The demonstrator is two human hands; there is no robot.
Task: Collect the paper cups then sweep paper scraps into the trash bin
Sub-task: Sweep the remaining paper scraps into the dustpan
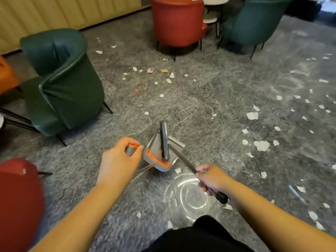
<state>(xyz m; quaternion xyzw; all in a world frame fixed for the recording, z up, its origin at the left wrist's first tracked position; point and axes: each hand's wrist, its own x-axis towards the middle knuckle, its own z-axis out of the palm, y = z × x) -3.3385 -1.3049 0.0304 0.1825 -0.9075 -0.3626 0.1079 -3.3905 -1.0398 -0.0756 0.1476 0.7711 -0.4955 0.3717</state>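
Two hands work: left hand (119,159) grips the dustpan handle (131,150). Right hand (211,177) clasps the broom handle (183,160). Paper scraps (261,145) lie at three o'clock.

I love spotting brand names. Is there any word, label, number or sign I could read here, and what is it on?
None can be read.
The small red and white scrap on the floor may carry print, but it is too small and blurred.
The broom handle, dustpan and chairs show no lettering.
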